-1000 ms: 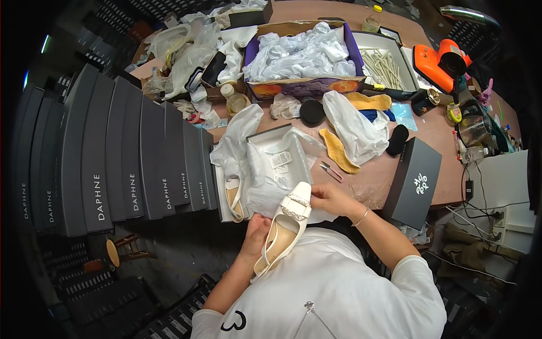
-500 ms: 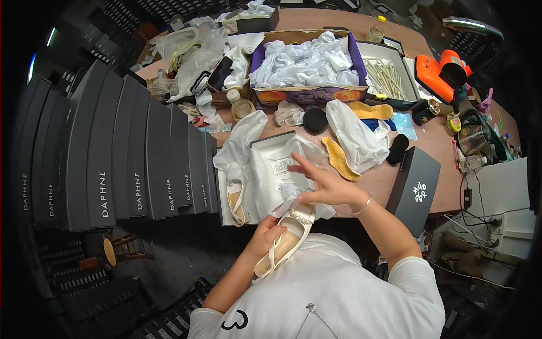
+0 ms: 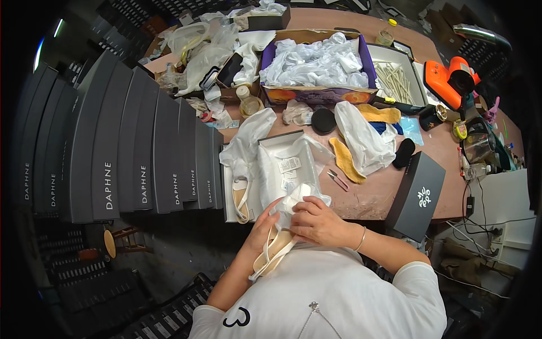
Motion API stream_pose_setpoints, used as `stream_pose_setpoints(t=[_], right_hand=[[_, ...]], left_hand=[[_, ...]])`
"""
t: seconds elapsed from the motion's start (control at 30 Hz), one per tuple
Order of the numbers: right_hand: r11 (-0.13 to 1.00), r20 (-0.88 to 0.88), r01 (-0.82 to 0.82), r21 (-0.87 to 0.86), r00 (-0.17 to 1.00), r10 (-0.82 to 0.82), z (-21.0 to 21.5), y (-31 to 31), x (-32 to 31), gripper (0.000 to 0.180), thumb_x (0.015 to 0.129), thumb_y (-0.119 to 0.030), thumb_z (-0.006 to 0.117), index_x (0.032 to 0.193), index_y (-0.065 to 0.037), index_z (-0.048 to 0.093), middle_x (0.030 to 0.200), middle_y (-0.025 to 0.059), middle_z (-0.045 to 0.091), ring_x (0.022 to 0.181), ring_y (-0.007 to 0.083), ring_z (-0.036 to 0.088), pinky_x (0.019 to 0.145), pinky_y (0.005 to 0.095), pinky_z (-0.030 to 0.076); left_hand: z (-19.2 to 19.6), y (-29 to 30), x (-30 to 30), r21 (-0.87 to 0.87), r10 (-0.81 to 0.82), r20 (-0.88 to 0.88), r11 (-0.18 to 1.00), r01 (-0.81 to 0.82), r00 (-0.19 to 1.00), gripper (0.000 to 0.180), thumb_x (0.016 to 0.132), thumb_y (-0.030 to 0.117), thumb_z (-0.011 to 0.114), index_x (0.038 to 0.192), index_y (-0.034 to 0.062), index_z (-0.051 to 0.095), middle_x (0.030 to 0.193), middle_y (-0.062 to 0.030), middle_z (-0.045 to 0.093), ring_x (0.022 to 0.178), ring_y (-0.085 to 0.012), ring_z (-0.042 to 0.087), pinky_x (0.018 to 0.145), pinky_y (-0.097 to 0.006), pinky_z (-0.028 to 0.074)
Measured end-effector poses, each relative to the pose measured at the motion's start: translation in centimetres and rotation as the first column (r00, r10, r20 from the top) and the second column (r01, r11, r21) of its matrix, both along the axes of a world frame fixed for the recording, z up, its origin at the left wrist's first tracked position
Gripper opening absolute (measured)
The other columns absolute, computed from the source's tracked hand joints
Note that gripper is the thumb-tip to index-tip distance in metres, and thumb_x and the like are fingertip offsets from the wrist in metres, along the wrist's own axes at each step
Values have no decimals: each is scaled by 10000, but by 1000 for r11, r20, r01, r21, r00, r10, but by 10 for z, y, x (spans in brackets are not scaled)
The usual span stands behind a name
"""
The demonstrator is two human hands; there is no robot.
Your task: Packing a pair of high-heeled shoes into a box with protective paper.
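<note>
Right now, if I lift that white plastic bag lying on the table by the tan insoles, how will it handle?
The white plastic bag is crumpled and draped, so it probably flops and weighs little. Its glossy film may slip. It overlaps a tan insole, which might shift.

Counted on and around the table: 2 hands, left (image 3: 261, 230) and right (image 3: 320, 221), both on 1 cream shoe (image 3: 275, 253) stuffed with white paper. 1 more cream shoe (image 3: 242, 198) lying in 1 open white shoebox (image 3: 227, 195). About 10 dark shoeboxes (image 3: 141, 155) stacked in a row at left; exact number hard to tell toward the rim. 1 dark box lid (image 3: 416, 195) at the table's edge. 1 purple box (image 3: 316, 93) filled with white paper. 2 yellow insoles (image 3: 345, 161) (image 3: 379, 114). 1 pair of small pliers (image 3: 337, 179). 1 orange tool (image 3: 449, 82). 1 white tray (image 3: 395, 76) of sticks. 1 bracelet (image 3: 361, 240).
</note>
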State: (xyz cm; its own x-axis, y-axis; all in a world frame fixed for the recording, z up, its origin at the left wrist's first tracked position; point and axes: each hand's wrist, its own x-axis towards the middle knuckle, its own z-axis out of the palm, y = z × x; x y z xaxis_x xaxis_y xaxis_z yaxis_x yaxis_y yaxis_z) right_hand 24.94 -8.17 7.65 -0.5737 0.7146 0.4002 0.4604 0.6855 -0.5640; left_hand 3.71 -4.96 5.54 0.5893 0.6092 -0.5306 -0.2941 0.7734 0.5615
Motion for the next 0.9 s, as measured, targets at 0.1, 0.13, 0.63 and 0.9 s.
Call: stream_pose_setpoints(t=[0.1, 0.13, 0.63, 0.9], right_hand=[[992, -200, 23, -128, 979, -48, 0, -1, 24, 325, 809, -256, 690, 1050, -50, 619, 1076, 80, 569, 1115, 264, 513, 1016, 448, 349], [955, -256, 180, -234, 937, -239, -2, 2, 31, 362, 809, -267, 693, 1079, -40, 610, 1106, 98, 567, 1115, 277, 517, 1011, 437, 359], [511, -600, -329, -794, 291, -745, -61, 18, 24, 251, 839, -100, 684, 1050, -31, 568, 944, 9, 600, 841, 65, 554, 769, 239, 469], [667, -542, -32, -744, 614, -574, -43, 32, 17, 229, 841, -74, 679, 1050, -64, 586, 917, -14, 589, 853, 52, 539, 745, 206, 448]], left_hand=[[-10, 6, -3, 152, -87, -106, 983, 103, 991, 549, 905, 75, 566, 1402, 14, 341, 1231, -85, 544, 1113, -147, 530, 957, -288, 434], [-10, 7, -4, 171, -102, -94, 978, 117, 990, 551, 900, 54, 570, 1401, 14, 344, 1222, -79, 551, 1113, -142, 529, 957, -287, 431], [-19, 14, -9, 153, 185, -169, 975, -159, 968, 478, 888, 10, 522, 1352, 14, 408, 1168, -95, 586, 1017, -164, 596, 888, -287, 481], [-13, 23, -14, 38, 319, -76, 948, -317, 945, 425, 872, -12, 457, 1295, 33, 467, 1108, -123, 603, 1001, -243, 622, 855, -380, 544]])
